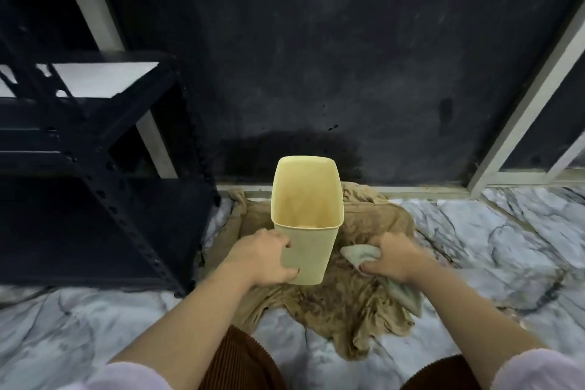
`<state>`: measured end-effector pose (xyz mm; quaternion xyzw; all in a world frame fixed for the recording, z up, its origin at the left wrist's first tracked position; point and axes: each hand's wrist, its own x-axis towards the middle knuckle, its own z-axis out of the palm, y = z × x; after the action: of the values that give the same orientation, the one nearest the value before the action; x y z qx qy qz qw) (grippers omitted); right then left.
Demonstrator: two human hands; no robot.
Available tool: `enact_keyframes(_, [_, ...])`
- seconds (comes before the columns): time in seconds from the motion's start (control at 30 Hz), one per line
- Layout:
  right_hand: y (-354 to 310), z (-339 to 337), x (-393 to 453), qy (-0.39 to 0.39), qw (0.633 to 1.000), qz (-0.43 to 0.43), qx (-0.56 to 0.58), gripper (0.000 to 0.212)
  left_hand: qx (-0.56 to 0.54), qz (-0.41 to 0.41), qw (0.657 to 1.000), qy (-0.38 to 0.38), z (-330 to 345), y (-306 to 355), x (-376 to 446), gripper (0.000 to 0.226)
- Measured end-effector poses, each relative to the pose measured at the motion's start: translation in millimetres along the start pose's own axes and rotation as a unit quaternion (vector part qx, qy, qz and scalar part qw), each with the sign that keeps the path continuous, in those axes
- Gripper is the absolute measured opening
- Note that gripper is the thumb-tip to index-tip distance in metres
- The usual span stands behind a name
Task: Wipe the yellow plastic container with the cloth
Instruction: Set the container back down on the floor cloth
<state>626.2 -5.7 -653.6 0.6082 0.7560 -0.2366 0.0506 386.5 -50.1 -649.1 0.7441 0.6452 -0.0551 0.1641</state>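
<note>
1. Yellow plastic container (pixel 305 225) stands upright on a brown rag (pixel 348 304) on the marble floor (pixel 506 247), tilted a bit toward the wall.
2. Left hand (pixel 262 258) grips its near-left side; right hand (pixel 392 260) is bunched round the pale cloth (pixel 361 255), just beside the container, not touching.
3. Step: prob. about to wipe. Next: bring cloth to a wall w/ left hand steadying.
4. Inside: nothing loose, brownish staining on walls.
</note>
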Motion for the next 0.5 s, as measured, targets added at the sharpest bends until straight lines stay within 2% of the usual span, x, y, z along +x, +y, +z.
enact_keyframes(0.1, [9.0,8.4,19.3,-0.025,0.999,0.010,0.018,0.028,0.027,0.010,0.999,-0.028,9.8,-1.3,13.3,0.060])
enact_keyframes(0.27, [6.6,14.5,39.9,-0.069,0.996,0.046,0.044,0.027,-0.001,-0.004,0.997,-0.074,17.3,-1.4,30.6,0.057])
enact_keyframes(0.4, [-19.6,8.0,43.7,-0.080,0.993,0.076,0.044,0.020,-0.037,-0.031,0.991,-0.125,-1.8,-2.1,41.2,0.063])
enact_keyframes(0.5, [-39.8,-15.7,36.8,-0.091,0.993,0.073,0.009,0.031,-0.051,-0.039,0.988,-0.144,-31.6,-0.7,44.1,0.060])
